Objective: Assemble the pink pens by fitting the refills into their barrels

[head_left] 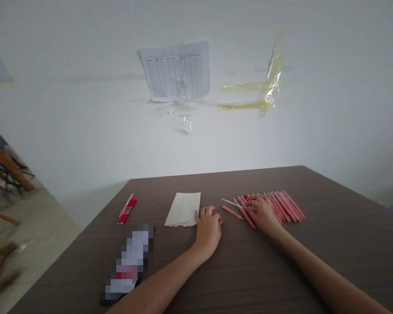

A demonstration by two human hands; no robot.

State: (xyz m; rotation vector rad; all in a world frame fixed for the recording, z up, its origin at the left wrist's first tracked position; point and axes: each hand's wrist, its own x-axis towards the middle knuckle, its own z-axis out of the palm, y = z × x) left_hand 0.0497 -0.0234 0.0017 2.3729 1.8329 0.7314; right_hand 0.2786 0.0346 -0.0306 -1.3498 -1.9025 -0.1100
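My right hand (262, 213) reaches over the left end of a row of pink pens (283, 206), fingers bent. A thin white stick (231, 203), like a pen refill, juts out leftward from its thumb and fingertips. Below the stick lies a shorter pink pen part (232, 212), with another pink pen (248, 218) beside it. My left hand (209, 231) rests on the table with curled fingers, its thumb at the right edge of a torn paper sheet (183, 209). A small tip shows by its fingers; what it belongs to is hidden.
Red and pink pens (127, 210) lie together at the table's left. Nearer me is a pixelated, dark-edged object (129, 264). The brown table (265, 270) meets a white wall (101, 126), where a printed sheet (178, 72) is taped. Wooden furniture (6, 168) stands at far left.
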